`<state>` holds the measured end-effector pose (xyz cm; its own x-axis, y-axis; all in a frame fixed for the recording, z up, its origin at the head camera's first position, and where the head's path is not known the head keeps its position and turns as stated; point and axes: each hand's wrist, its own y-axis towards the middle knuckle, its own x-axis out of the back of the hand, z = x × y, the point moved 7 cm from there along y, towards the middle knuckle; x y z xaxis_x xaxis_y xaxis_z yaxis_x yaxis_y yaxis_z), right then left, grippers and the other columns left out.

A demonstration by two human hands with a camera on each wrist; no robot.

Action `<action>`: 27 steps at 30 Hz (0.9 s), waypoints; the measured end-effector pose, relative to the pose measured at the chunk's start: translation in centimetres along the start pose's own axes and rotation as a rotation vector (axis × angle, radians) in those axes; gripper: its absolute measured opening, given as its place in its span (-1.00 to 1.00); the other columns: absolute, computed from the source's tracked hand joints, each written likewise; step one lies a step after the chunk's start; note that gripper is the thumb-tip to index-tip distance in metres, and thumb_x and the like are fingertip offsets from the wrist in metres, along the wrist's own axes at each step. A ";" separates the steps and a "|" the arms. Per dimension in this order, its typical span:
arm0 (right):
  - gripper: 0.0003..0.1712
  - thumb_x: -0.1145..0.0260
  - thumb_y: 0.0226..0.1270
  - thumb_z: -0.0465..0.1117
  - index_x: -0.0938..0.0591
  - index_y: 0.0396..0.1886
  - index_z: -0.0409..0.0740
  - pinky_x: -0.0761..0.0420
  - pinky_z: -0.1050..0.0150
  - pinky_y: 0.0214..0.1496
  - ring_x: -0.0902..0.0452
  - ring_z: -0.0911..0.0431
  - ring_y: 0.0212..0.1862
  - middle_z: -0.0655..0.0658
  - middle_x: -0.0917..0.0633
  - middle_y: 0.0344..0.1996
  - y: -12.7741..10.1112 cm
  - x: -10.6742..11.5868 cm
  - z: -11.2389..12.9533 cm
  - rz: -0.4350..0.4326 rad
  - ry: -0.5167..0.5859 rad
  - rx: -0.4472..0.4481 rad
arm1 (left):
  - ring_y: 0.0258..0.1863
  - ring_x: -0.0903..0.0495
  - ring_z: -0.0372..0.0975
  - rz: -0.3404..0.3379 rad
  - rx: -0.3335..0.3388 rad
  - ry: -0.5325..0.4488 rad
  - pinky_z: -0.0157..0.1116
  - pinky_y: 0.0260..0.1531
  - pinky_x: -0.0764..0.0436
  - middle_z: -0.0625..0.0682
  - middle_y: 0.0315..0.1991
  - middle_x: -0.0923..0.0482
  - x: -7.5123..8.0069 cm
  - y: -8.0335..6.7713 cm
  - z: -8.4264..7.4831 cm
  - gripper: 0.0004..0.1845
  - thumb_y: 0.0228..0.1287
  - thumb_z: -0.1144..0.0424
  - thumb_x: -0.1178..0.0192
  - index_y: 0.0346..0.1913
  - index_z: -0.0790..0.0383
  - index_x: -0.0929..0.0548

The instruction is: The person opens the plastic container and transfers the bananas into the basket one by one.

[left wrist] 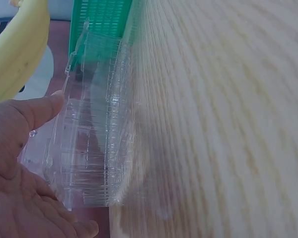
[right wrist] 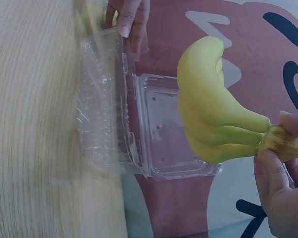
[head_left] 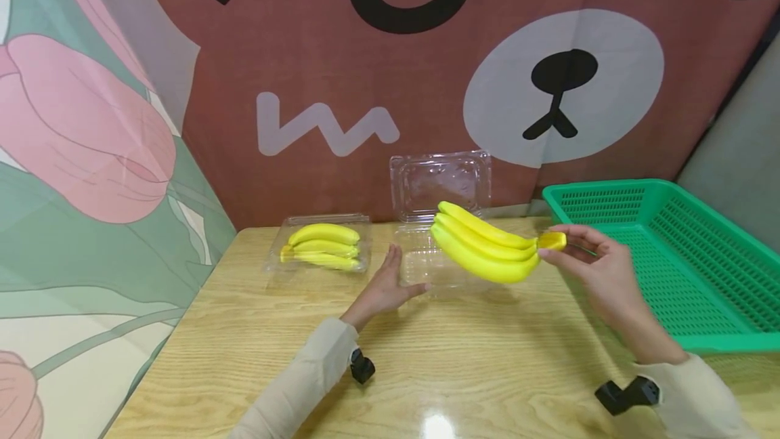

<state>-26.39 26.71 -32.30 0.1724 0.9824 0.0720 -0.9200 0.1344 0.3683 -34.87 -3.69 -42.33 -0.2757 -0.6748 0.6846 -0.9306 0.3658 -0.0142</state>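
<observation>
My right hand [head_left: 609,276] pinches the stem of a bunch of yellow bananas [head_left: 487,246], holding it in the air with the fruit pointing left. Below and behind the bunch stands a clear plastic clamshell box [right wrist: 97,104], its lid [head_left: 441,185] raised at the back. At the box's left end is my left hand [head_left: 384,290], fingers extended and thumb spread. The left wrist view has the thumb [left wrist: 47,110] at the box's rim. The right wrist view also shows the stem between thumb and fingers [right wrist: 273,171].
Left of the open box, another clear box [head_left: 277,239] with bananas [head_left: 323,246] in it sits on the wooden table [head_left: 378,385]. A green plastic basket [head_left: 670,341] stands at the right. A printed cloth [head_left: 317,181] hangs behind the table.
</observation>
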 end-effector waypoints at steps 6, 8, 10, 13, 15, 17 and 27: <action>-0.56 -0.44 0.17 -0.39 -0.61 0.07 -0.29 -0.61 0.45 -0.18 -0.65 0.27 -0.13 0.03 -0.68 -0.10 -0.4 1.2 0.3 -0.016 0.013 -0.015 | 0.48 0.23 -0.02 -0.002 -0.001 0.001 -0.05 0.40 0.06 0.21 0.53 0.33 -0.1 0.0 0.0 0.09 0.23 -0.08 -0.30 0.51 0.38 0.16; -0.55 -0.44 0.17 -0.39 -0.59 0.08 -0.30 -0.60 0.45 -0.16 -0.65 0.26 -0.12 0.02 -0.68 -0.09 -0.5 1.5 0.3 -0.025 0.029 -0.030 | 0.48 0.24 -0.03 -0.001 -0.001 -0.001 -0.06 0.40 0.06 0.21 0.53 0.33 -0.2 0.1 0.0 0.08 0.23 -0.07 -0.30 0.51 0.38 0.16; -0.54 -0.45 0.16 -0.37 -0.58 0.08 -0.32 -0.60 0.46 -0.16 -0.65 0.26 -0.12 0.03 -0.69 -0.10 -0.7 2.0 0.4 -0.042 0.023 -0.041 | 0.48 0.25 -0.03 0.001 0.000 -0.007 -0.07 0.40 0.07 0.21 0.53 0.33 -0.2 0.0 -0.1 0.09 0.23 -0.07 -0.30 0.51 0.39 0.16; -0.52 -0.45 0.16 -0.36 -0.57 0.10 -0.33 -0.60 0.47 -0.17 -0.64 0.29 -0.12 0.05 -0.69 -0.10 -0.8 2.7 0.5 -0.060 -0.003 -0.053 | 0.49 0.25 -0.04 0.005 0.005 -0.011 -0.09 0.40 0.09 0.20 0.53 0.34 -0.3 0.0 -0.1 0.09 0.23 -0.07 -0.31 0.51 0.38 0.16; -0.51 -0.46 0.16 -0.36 -0.57 0.10 -0.33 -0.59 0.49 -0.17 -0.64 0.30 -0.12 0.07 -0.69 -0.11 -0.9 3.2 0.7 -0.069 -0.024 -0.056 | 0.49 0.25 -0.03 0.004 0.005 -0.016 -0.08 0.40 0.09 0.19 0.53 0.35 -0.3 0.1 0.0 0.09 0.22 -0.07 -0.31 0.51 0.38 0.16; -0.52 -0.45 0.16 -0.37 -0.57 0.10 -0.31 -0.59 0.49 -0.17 -0.64 0.31 -0.12 0.07 -0.69 -0.10 -1.0 3.6 0.8 -0.071 -0.012 -0.062 | 0.49 0.25 -0.03 0.002 0.007 -0.021 -0.07 0.40 0.08 0.20 0.53 0.34 -0.2 0.1 0.0 0.10 0.21 -0.08 -0.32 0.51 0.39 0.15; -0.53 -0.43 0.17 -0.40 -0.58 0.11 -0.32 -0.58 0.51 -0.16 -0.65 0.30 -0.12 0.04 -0.70 -0.09 -1.5 4.9 1.8 -0.081 0.063 -0.056 | 0.49 0.26 -0.05 -0.002 0.020 -0.025 -0.06 0.40 0.10 0.17 0.53 0.35 -0.1 0.0 0.1 0.10 0.21 -0.07 -0.32 0.52 0.35 0.17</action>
<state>-23.51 31.11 -30.83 0.2261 0.9740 -0.0149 -0.9225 0.2190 0.3178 -34.83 -3.69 -42.50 -0.2793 -0.6919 0.6658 -0.9358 0.3515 -0.0274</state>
